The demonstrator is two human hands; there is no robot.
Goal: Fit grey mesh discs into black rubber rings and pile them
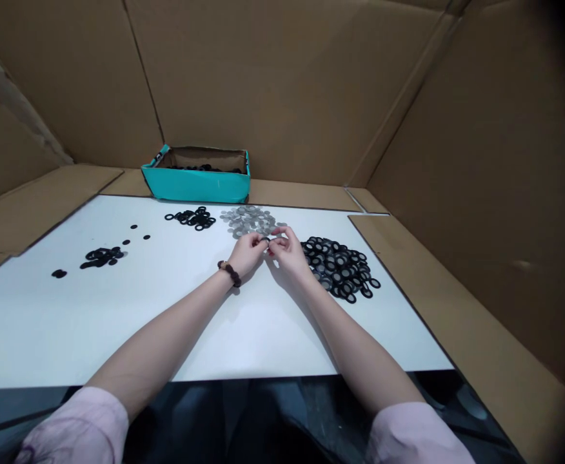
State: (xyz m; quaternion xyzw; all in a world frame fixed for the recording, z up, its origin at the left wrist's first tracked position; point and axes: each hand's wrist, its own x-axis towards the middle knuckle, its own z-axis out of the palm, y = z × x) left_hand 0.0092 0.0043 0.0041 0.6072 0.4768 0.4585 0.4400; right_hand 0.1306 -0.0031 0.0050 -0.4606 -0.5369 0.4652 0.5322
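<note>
Above the middle of the white table (205, 322), my two hands meet fingertip to fingertip. My left hand (247, 252), with a dark beaded bracelet (230, 273) on the wrist, pinches a small black ring (265, 240). From the other side my right hand (286, 251) has its thumb and index finger closed at the same ring. Fingers partly hide it. Just beyond the hands lies a pile of small translucent grey discs (251, 220). To the right of my right hand spreads a heap of black rings with grey centres (340, 267).
A turquoise box (198, 185) holding dark pieces stands at the back. Plain black rings (195, 218) lie before it. Further left are a pile of black pieces (102, 256), a small dark stack (59, 274) and a few loose black discs (134, 227). Cardboard walls (282, 96) surround the table.
</note>
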